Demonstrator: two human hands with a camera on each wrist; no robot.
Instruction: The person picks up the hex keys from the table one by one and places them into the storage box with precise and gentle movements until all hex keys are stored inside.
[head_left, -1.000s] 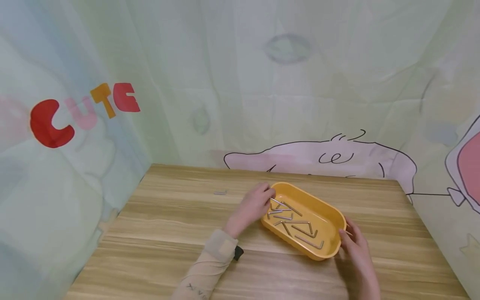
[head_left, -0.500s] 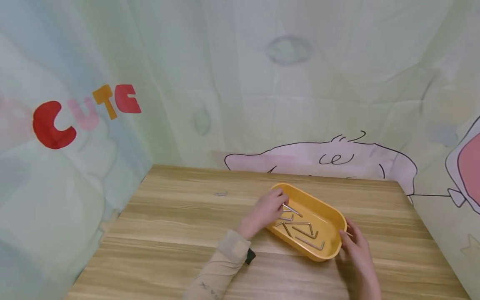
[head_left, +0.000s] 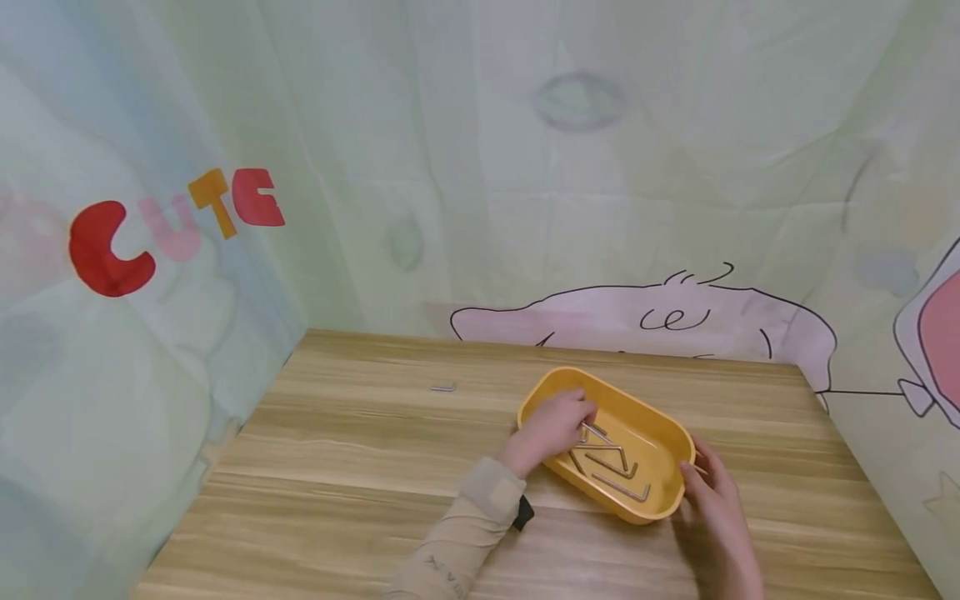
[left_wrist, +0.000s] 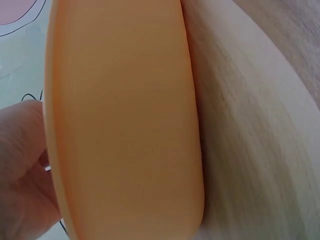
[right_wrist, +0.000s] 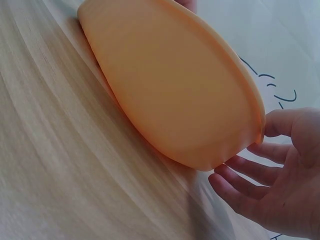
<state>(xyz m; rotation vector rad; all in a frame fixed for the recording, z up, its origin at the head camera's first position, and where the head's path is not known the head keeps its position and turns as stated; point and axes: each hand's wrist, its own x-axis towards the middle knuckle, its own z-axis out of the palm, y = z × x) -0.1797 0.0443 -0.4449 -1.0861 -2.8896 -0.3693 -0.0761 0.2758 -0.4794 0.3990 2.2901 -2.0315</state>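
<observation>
A yellow oblong tray (head_left: 652, 425) stands on the wooden table, with several L-shaped hex keys (head_left: 619, 488) lying on its floor. My left hand (head_left: 555, 427) reaches over the tray's left side, its fingers down inside. It pinches a silver hex key (head_left: 597, 433); in the left wrist view a metal end (left_wrist: 48, 168) shows by the curled fingers. My right hand (head_left: 716, 500) grips the tray's right end, thumb at the rim and fingers spread beneath against the outer wall, as the right wrist view shows. Part of the key pile is hidden behind the left hand.
One more small hex key (head_left: 443, 387) lies on the table (head_left: 337, 467) to the left of the tray. Printed curtains (head_left: 450, 167) hang behind the table and along both sides.
My left hand has moved right and toward me, from the tray's left end further over its middle, carrying the pinched hex key along. The right hand and tray have stayed nearly still.
</observation>
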